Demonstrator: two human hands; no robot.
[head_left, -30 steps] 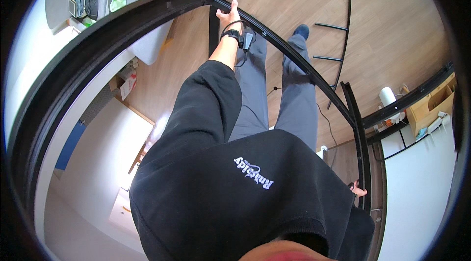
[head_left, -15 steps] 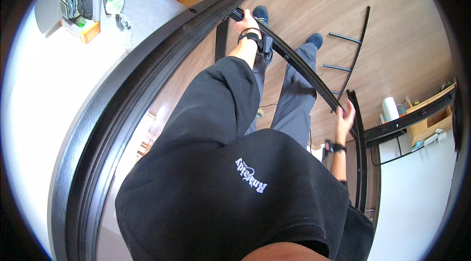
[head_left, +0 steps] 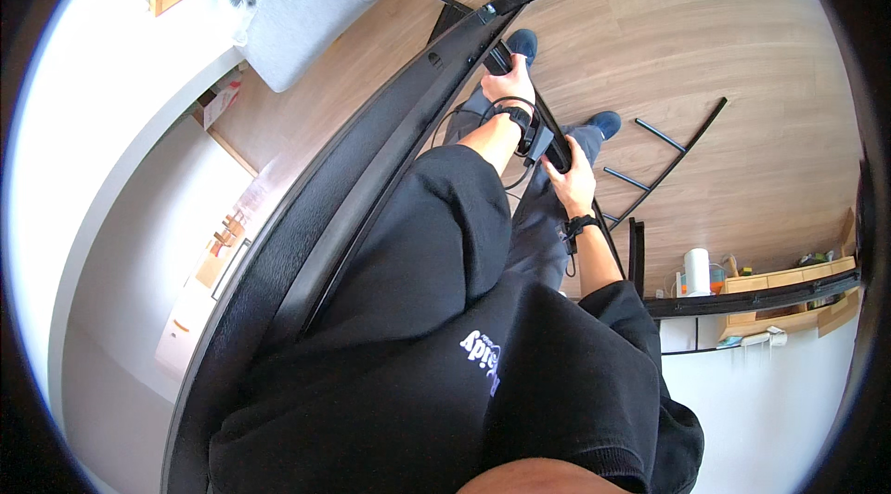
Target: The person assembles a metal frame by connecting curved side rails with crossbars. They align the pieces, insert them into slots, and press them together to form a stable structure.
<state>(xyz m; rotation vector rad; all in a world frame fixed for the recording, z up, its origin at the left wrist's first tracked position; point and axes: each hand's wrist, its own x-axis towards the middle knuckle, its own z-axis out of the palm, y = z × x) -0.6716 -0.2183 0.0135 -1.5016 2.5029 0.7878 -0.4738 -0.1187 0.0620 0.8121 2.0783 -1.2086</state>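
A large black metal frame stands around me, with a long broad beam [head_left: 371, 146] running up on my left. From near its far corner a narrower black crossbar [head_left: 546, 116] slants down to the right. My left hand [head_left: 509, 85] is closed around this crossbar close to the corner joint. Farther down the same bar, my right hand [head_left: 573, 183] grips it with thumb and fingers on either side. Black straps circle both wrists, and a small dark device with a looped cable [head_left: 513, 102] is on the left one. Part of the bar is hidden behind my hands and right forearm.
On the wood floor beyond the crossbar lies a black rail with short rungs [head_left: 685, 152]. A grey cushioned seat [head_left: 311, 6] stands far left, holding a clear plastic bag [head_left: 243, 2]. At right are a wooden shelf [head_left: 789, 285] and a white cylinder [head_left: 697, 271], behind another black bar [head_left: 761, 297].
My right hand has slid or moved up along the crossbar, much closer to my left hand. The view has shifted, and the left hand keeps its place near the corner.
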